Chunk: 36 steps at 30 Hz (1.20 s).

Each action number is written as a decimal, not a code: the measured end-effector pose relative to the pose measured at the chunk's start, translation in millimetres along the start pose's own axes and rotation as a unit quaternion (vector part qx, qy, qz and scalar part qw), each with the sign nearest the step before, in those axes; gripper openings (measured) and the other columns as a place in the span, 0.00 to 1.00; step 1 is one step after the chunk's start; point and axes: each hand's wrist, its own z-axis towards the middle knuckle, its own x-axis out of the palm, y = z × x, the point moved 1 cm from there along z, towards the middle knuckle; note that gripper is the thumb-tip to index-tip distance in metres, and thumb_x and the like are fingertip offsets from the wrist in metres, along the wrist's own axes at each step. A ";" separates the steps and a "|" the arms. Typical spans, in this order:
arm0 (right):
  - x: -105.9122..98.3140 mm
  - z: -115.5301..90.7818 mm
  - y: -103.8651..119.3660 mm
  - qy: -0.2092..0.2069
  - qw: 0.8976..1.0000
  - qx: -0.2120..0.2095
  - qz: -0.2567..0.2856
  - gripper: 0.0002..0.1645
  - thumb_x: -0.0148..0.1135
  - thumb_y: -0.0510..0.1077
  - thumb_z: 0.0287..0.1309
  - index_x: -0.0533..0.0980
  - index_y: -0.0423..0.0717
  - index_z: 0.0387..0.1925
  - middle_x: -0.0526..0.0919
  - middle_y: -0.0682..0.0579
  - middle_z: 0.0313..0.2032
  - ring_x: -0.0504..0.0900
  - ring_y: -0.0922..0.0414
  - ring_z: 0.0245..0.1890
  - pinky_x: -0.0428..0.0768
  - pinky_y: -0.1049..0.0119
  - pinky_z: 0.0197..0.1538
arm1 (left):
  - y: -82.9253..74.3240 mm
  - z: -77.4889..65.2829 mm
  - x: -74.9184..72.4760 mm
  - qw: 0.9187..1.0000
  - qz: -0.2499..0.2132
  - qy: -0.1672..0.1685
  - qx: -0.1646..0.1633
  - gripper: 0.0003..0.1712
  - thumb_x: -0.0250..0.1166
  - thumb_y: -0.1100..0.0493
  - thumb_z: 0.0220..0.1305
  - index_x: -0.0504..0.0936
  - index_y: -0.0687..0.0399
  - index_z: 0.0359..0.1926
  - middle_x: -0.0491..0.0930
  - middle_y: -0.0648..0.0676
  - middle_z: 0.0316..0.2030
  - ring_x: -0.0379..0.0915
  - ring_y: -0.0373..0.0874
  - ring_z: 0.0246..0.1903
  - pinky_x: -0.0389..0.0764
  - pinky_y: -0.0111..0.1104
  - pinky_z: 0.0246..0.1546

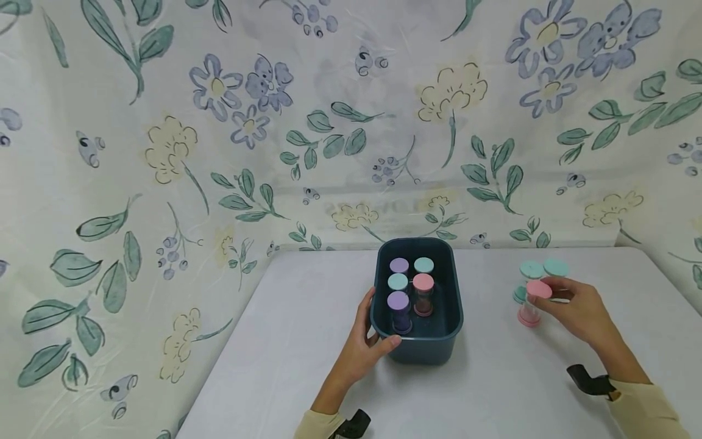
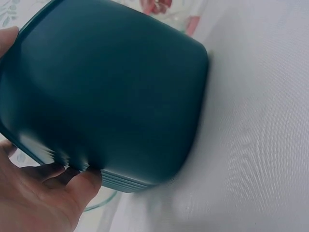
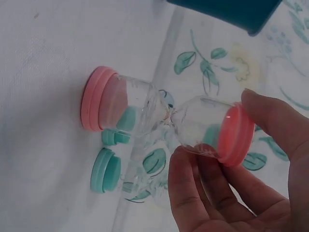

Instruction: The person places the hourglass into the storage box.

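Note:
My left hand (image 1: 355, 353) grips the near left rim of a dark teal plastic bin (image 1: 425, 352), thumb at the front edge and fingers along the outer side. Inside the bin stand several small hourglasses: a purple-capped one (image 1: 400, 308) nearest me, a pink-capped one (image 1: 423, 292), and others with mint and purple caps. At the right, my right hand (image 1: 581, 308) pinches the top cap of a pink hourglass (image 3: 149, 104) between thumb and fingers. It is nearly upright, its lower cap close to the tabletop, with pink sand in the lower bulb.
Just behind the held pink hourglass stand two mint-capped hourglasses (image 1: 531, 270), partly hidden by it and by my hand. A white cloth covers the table (image 1: 296, 341). Floral sheeting (image 1: 329, 128) hangs behind the table and along its left side.

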 end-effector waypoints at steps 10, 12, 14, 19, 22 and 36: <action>0.9 -3.1 18.1 -0.007 0.999 -0.043 0.004 0.35 0.70 0.54 0.65 0.76 0.32 0.63 0.81 0.31 0.57 0.83 0.43 0.51 0.77 0.83 0.38 | 0.5 0.2 -0.2 1.000 -0.007 0.005 0.006 0.56 0.71 0.48 0.65 0.43 0.33 0.83 0.48 0.57 0.83 0.52 0.64 0.79 0.66 0.62 0.72; 0.6 -3.5 21.1 -0.008 0.999 -0.051 0.010 0.34 0.70 0.53 0.65 0.76 0.33 0.62 0.82 0.31 0.57 0.84 0.58 0.47 0.78 0.84 0.39 | 0.2 0.2 0.0 1.000 -0.010 0.006 0.005 0.56 0.71 0.49 0.65 0.44 0.32 0.83 0.47 0.56 0.83 0.51 0.63 0.80 0.65 0.62 0.72; 0.4 -3.7 23.7 -0.008 0.998 -0.056 0.017 0.34 0.70 0.52 0.65 0.76 0.33 0.63 0.81 0.32 0.57 0.79 0.72 0.44 0.77 0.86 0.41 | 0.0 0.0 0.1 1.000 -0.010 0.007 0.005 0.56 0.71 0.49 0.65 0.44 0.31 0.83 0.47 0.56 0.83 0.51 0.62 0.80 0.65 0.62 0.72; -0.2 -3.6 30.3 -0.007 0.997 -0.067 0.036 0.34 0.70 0.51 0.65 0.75 0.33 0.64 0.81 0.33 0.57 0.70 0.87 0.40 0.79 0.86 0.41 | -0.8 -0.7 0.0 1.000 -0.007 0.005 0.002 0.56 0.70 0.51 0.65 0.44 0.29 0.82 0.47 0.55 0.83 0.52 0.62 0.80 0.65 0.61 0.72; -1.5 -3.9 35.4 -0.007 0.996 -0.077 0.049 0.33 0.71 0.50 0.65 0.75 0.34 0.64 0.81 0.35 0.57 0.72 0.86 0.41 0.80 0.85 0.41 | -0.4 -0.8 -0.5 1.000 -0.005 0.005 0.000 0.56 0.70 0.50 0.65 0.44 0.28 0.82 0.47 0.55 0.83 0.52 0.62 0.79 0.65 0.61 0.72; -9.9 -6.2 77.5 -0.035 0.991 -0.119 0.053 0.31 0.72 0.48 0.64 0.77 0.35 0.62 0.83 0.34 0.56 0.71 0.85 0.43 0.75 0.92 0.44 | 2.8 0.1 -0.4 1.000 0.002 0.006 0.004 0.56 0.70 0.46 0.65 0.42 0.30 0.83 0.47 0.58 0.83 0.52 0.66 0.79 0.66 0.62 0.71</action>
